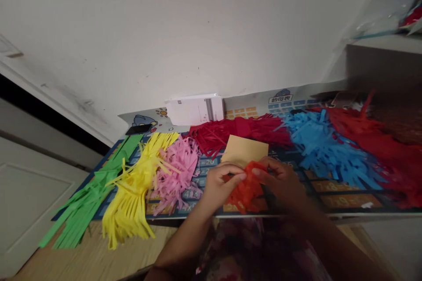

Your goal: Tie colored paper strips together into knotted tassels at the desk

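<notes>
Near the table's front edge, an orange fringed paper piece (245, 193) hangs between my two hands. My left hand (222, 182) pinches its upper left edge between thumb and forefinger. With the fingers closed, my right hand (278, 178) grips the upper right side of the same piece. Behind it lies a tan paper sheet (245, 150), partly covered by my hands and the orange paper. To the left is a pink fringed paper bundle (178, 171). A crimson fringed bundle (237, 129) stretches across behind the tan sheet.
Yellow fringe (138, 189) and green fringe (99, 189) overhang the front left of the table. Blue fringe (326, 149) and red fringe (379, 153) lie at the right. A white box (194, 112) leans by the wall, near a dark phone-like slab (139, 129).
</notes>
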Demonstrator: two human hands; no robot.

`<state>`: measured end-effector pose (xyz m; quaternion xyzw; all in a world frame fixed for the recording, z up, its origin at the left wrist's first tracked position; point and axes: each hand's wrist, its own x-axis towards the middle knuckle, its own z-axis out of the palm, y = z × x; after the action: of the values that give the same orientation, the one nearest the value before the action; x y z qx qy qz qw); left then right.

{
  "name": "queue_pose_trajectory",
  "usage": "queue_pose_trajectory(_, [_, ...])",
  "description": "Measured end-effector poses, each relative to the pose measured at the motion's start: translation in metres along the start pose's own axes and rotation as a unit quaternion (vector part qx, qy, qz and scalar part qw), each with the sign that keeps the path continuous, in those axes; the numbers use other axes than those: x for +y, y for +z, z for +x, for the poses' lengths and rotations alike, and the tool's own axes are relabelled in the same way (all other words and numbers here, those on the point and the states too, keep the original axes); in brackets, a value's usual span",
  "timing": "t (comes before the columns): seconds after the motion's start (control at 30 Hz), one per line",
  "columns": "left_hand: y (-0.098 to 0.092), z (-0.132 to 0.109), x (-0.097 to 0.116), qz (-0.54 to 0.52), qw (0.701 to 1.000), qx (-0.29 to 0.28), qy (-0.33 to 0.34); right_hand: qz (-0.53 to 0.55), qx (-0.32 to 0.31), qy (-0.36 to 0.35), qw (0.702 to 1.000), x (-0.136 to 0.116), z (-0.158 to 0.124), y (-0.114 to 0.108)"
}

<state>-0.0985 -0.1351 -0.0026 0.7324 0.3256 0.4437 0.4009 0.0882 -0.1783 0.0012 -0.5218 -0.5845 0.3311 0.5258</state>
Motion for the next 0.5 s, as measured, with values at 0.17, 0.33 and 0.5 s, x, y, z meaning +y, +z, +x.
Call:
queue_pose_trajectory(0.17, [-0.023,0.005,-0.013,-0.024,0.998,0.04,-0.042,-0.075,-0.005,0.0,0.997,-0.003,0.006,0.005])
queue_pose_trajectory(0.33, [-0.037,-0.006,-0.014,0.033,0.984,0.176,-0.022,-0.184,0.005,-0.019,0.983,0.0,0.019,0.019])
queue_pose_trajectory(0.5, [-0.011,-0.043,0.007,-0.015,0.992,0.091,0.086,-0.339,0.012,-0.144,0.93,-0.006,0.029,0.04])
